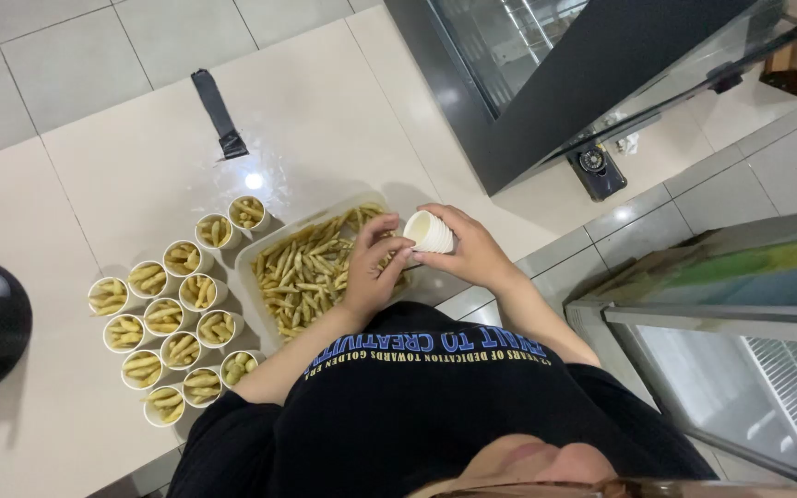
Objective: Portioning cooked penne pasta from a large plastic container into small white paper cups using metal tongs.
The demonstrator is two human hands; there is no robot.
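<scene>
Head view, looking straight down: the pale counter (140, 166) fills most of the frame, with a dark glass-fronted cabinet (583, 83) at the far right. On the counter lies a clear rectangular tray (253, 247) heaped with pale yellow finger-shaped snacks (302, 272). To its left stands a cluster of small filled paper cups (172, 314), packed rim to rim near the counter's near edge.

The empty white paper cup (429, 231) is held over the tray's right end. It lies on its side: its long axis runs roughly left to right, the open mouth pointing left toward the snacks, the base to the right.

The right hand (474, 247) grasps this cup around its wall. The left hand (373, 272) is curled over the snacks with its fingertips at the cup's rim; whether it pinches any snacks I cannot tell.

Risks, as a judgement: with the cup tipped sideways, pieces pushed in could slide back out or snap. A forearm sweeping left could topple the crowded filled cups, the nearest of which sit close to the counter edge.
</scene>
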